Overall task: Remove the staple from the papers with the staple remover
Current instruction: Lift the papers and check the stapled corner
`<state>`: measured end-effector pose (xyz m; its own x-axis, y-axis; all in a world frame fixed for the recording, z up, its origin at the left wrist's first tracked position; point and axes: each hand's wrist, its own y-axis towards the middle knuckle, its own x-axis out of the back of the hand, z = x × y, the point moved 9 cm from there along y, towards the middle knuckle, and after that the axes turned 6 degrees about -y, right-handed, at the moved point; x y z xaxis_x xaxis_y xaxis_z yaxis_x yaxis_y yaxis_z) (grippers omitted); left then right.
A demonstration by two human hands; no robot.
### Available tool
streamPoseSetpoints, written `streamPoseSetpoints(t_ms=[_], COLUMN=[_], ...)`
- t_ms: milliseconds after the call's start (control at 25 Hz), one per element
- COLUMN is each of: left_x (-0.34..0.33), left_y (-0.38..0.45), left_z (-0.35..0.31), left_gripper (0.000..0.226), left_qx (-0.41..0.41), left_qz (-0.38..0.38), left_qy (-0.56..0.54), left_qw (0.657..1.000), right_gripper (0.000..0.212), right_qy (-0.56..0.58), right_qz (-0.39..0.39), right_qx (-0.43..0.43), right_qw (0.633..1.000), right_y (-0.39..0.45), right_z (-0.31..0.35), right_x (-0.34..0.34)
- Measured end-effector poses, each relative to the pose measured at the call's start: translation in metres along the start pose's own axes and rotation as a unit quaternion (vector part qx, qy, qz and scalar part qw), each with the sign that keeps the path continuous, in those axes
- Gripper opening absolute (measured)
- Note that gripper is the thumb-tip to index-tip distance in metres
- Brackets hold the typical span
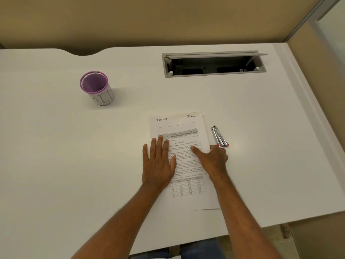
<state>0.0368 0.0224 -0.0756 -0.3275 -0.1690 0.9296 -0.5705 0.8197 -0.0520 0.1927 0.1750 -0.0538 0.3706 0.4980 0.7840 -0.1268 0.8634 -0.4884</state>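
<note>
The fingers [154, 146] of the left hand [158, 163] are lying straight and slightly spread, pressing flat on the left edge of the papers [179, 156], with the outer fingers overhanging onto the bare tabletop [56, 165]. The right hand [214, 161] is resting on the papers' right edge, its thumb [197, 152] stretching left across the printed text; its other fingers are reaching toward the staple remover [219, 136] and are touching or nearly touching its pink near end, though whether they are gripping it cannot be told.

The papers are lying face up near the middle of the tabletop, closer to the near edge, their top tilting slightly left. The staple itself is too small to make out. The staple remover is lying just beside the papers' right edge, its metal end pointing toward the far edge.

A purple mesh cup [96, 87], bearing a white label, is standing upright toward the far left. 1 open grey cable hatch [214, 64] is sitting near the far right corner.
</note>
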Motion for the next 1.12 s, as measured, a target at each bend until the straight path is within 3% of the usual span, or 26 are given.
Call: streamPoseSetpoints(t_ms=[240,360,600,680,760,840,880,960,1040,1080,1120], left_x=[0.003,0.003,0.003,0.007,0.017,0.031,0.037,0.044,0.060,0.074,0.092], left_y=[0.000,-0.001,0.000,-0.001,0.000,0.007,0.011,0.027,0.050,0.063,0.075], left_z=[-0.001,-0.002,-0.001,-0.002,0.002,0.022,0.035,0.052,0.053,0.049,0.043], left_gripper=[0.068,0.068,0.067,0.067,0.069,0.079,0.088,0.101,0.095,0.081,0.060], left_qx=[-0.010,-0.015,-0.016,-0.018,0.006,0.103,0.169,0.262,0.269,0.241,0.204], left_qz=[-0.024,-0.029,-0.025,-0.032,-0.066,-0.106,-0.120,-0.107,-0.045,-0.015,0.002], left_qy=[0.000,0.005,-0.007,-0.030,-0.125,-0.309,-0.416,-0.603,-0.722,-0.745,-0.748], left_qw=[1.000,0.999,1.000,0.999,0.990,0.939,0.885,0.746,0.636,0.621,0.632], right_gripper=[0.082,0.080,0.029,0.026,0.026,0.021,0.020,0.022,0.022,0.021,0.019], right_qy=[0.145,0.137,0.080,0.054,0.078,0.143,0.185,0.250,0.288,0.304,0.317], right_qz=[0.065,0.072,0.040,0.032,0.032,0.047,0.060,0.086,0.094,0.093,0.089], right_qx=[-0.027,-0.042,0.091,0.127,0.137,0.145,0.149,0.164,0.181,0.188,0.194], right_qw=[0.987,0.987,0.992,0.990,0.987,0.978,0.970,0.950,0.936,0.929,0.924], right_y=[0.001,0.005,0.003,-0.002,-0.004,-0.006,-0.008,-0.013,-0.018,-0.020,-0.022], right_z=[0.001,-0.003,0.019,0.025,0.026,0.027,0.029,0.036,0.048,0.056,0.063], right_x=[-0.015,-0.013,-0.004,0.000,0.005,0.011,0.016,0.024,0.037,0.045,0.052])
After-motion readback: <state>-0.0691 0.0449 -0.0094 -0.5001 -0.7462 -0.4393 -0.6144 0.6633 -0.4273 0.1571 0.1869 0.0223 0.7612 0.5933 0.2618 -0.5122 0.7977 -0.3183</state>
